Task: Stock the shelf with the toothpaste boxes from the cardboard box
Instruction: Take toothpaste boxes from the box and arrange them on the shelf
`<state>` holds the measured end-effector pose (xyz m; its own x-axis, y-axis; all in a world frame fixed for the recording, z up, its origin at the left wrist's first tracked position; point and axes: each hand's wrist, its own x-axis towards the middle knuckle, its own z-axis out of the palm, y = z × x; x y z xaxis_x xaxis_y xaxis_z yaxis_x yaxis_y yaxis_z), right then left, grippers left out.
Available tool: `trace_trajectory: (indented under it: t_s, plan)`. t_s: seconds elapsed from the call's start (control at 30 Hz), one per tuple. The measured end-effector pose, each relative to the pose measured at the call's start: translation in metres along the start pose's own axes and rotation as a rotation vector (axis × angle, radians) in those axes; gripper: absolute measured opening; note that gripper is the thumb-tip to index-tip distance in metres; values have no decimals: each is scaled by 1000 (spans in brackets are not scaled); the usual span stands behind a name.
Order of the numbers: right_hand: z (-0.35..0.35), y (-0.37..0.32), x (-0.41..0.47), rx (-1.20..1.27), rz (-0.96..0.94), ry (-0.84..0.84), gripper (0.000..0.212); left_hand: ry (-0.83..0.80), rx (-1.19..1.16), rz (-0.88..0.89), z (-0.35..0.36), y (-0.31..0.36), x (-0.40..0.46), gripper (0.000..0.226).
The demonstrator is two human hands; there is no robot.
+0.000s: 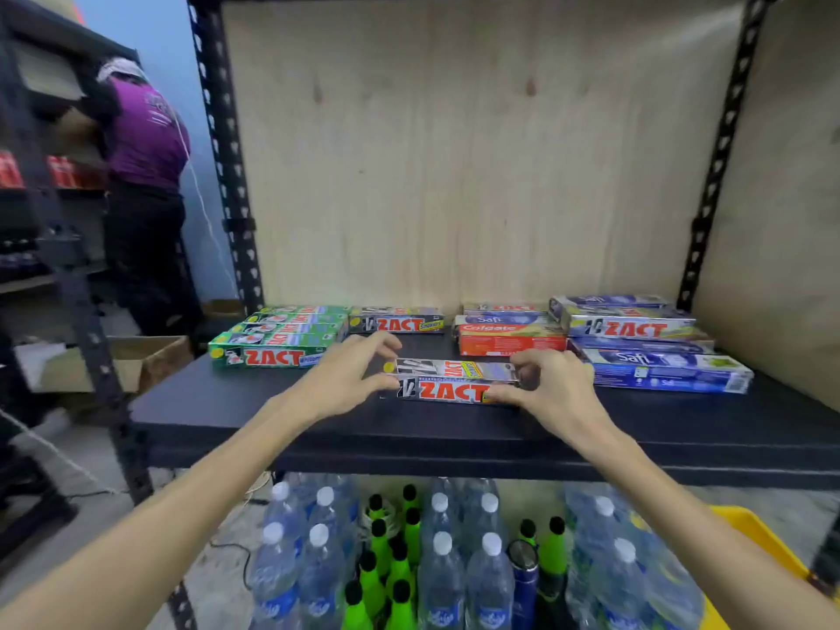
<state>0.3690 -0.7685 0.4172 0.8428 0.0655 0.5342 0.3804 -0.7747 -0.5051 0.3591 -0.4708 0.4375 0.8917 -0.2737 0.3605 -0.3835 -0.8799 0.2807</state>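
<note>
A grey Zact toothpaste box (450, 380) lies on the black shelf board (318, 425), near its front middle. My left hand (350, 375) is at the box's left end, fingers curved around it. At the right end my right hand (552, 386) pinches it with thumb and fingers. Behind stand rows of toothpaste boxes: green Zact boxes (277, 338) at the left, another grey Zact box (397, 321), a red Colgate box (511, 341), and blue Safi boxes (663, 368) at the right. The cardboard box of stock is not clearly in view.
Plywood (454, 152) backs the shelf between black slotted uprights (227, 175). Below the board stand several water bottles (441, 561) and green bottles (391, 557), with a yellow crate (754, 534) at the right. A person in a purple shirt (145, 143) works at the left rack; an open carton (136, 361) lies there.
</note>
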Motion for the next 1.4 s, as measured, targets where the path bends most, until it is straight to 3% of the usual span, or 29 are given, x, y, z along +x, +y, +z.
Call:
trace_trajectory:
  t_s: [0.3,0.57,0.77,0.87,1.03,1.4]
  plan:
    - [58,-19,66,-178,-239,-67,52,-80,244,-131,-15,-60,40,45]
    - [91,-12,120,-212,-344,-54,67,-57,317,-160,-16,-97,85,47]
    - [119,-1,151,-260,-319,-1,73,-15,149,-202,-20,-112,112,43]
    - [127,-4,158,-328,-319,62,71,13,58,-244,-18,-125,121,53]
    - [136,1,172,-269,-194,-4,75,18,-75,-320,-15,-134,128,65]
    - [141,3,170,-199,-158,-7,74,38,-140,-352,-5,-136,131,67]
